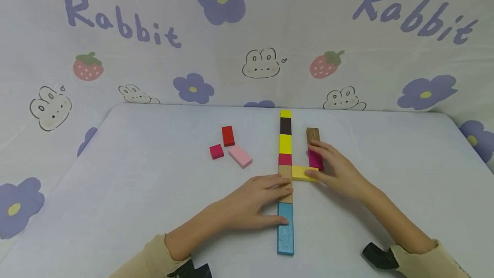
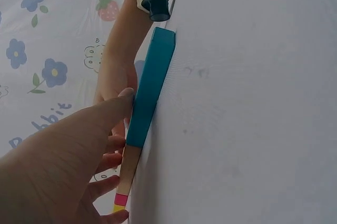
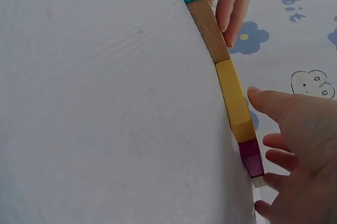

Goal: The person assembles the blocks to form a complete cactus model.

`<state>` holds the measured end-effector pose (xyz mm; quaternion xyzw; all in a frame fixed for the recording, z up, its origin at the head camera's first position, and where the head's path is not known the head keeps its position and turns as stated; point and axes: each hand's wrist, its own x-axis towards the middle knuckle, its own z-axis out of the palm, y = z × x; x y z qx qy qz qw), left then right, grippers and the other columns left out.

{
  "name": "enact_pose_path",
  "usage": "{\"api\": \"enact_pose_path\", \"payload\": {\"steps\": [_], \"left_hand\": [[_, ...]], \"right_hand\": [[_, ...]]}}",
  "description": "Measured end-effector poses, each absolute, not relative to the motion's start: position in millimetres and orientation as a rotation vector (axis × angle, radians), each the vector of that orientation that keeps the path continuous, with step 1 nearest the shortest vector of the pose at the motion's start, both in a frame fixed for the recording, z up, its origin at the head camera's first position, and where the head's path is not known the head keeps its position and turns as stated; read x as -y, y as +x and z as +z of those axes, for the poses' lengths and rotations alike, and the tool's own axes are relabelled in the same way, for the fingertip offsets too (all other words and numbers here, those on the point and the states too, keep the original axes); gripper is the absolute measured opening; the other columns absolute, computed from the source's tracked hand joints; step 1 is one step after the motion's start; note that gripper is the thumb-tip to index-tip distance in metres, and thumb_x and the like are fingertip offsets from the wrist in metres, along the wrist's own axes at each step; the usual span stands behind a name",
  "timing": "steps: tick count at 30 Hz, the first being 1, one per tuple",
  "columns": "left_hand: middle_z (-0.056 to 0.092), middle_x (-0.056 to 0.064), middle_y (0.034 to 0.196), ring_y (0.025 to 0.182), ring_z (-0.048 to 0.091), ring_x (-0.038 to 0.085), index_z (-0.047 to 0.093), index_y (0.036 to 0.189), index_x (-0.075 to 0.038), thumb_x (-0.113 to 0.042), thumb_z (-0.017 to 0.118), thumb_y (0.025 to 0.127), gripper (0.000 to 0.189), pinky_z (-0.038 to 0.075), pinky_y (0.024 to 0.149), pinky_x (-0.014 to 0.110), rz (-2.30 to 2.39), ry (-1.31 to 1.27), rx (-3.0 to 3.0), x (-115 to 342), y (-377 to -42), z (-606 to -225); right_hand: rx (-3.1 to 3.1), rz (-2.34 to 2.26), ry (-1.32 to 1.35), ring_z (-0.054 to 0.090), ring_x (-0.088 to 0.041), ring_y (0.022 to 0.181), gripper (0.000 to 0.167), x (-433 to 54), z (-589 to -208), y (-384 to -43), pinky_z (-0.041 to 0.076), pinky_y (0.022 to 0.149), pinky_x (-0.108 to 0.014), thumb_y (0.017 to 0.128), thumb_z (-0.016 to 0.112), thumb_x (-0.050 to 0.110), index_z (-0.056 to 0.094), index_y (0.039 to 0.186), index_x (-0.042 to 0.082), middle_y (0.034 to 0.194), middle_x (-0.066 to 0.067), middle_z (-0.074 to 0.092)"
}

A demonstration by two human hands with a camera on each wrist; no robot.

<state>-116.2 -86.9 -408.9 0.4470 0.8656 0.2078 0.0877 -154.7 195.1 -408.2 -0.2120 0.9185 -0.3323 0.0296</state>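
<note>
A straight column of blocks runs away from the person. From near to far come a blue block (image 1: 285, 237), a tan block (image 1: 285, 171), a red one (image 1: 285, 159), then a yellow, a dark brown and another yellow one. My left hand (image 1: 251, 203) rests along its left side, thumb on the blue block and fingertips on the tan one. From the tan block a yellow block (image 1: 299, 173) juts right. The thumb of my right hand (image 1: 341, 173) touches its far end, while the fingers lie at a magenta block (image 1: 315, 160), with a brown block (image 1: 313, 134) beyond.
Left of the column lie a red block (image 1: 228, 136), a small crimson block (image 1: 216, 152) and a pink block (image 1: 240, 156). The white tabletop (image 1: 135, 170) meets a printed cloth backdrop (image 1: 154, 67) at its far edge.
</note>
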Motion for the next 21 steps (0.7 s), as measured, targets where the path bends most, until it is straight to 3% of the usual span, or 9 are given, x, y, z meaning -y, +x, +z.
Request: {"api": "enact_pose_path", "payload": {"steps": [11,21], "left_hand": [[0.053,0.004,0.159,0.147,0.047,0.021,0.059,0.152,-0.014,-0.042,0.074,0.098,0.063,0.04,0.122,0.037,0.667,1.342,-2.573,84,-121,-402],[0.054,0.002,0.158,0.148,0.047,0.02,0.063,0.148,-0.016,-0.039,0.075,0.098,0.057,0.045,0.119,0.036,0.751,1.199,-2.63,89,-128,-394]], "right_hand": [[-2.835,-1.01,-0.654,0.033,-0.051,0.151,0.067,-196,-411,-154,0.039,0.115,-0.067,0.096,0.077,0.024,0.052,0.151,-0.004,0.163,-0.025,0.04],[-2.835,-1.002,-0.63,0.033,-0.052,0.151,0.068,-195,-413,-154,0.042,0.113,-0.065,0.096,0.077,0.025,0.051,0.152,-0.002,0.163,-0.025,0.039]]}}
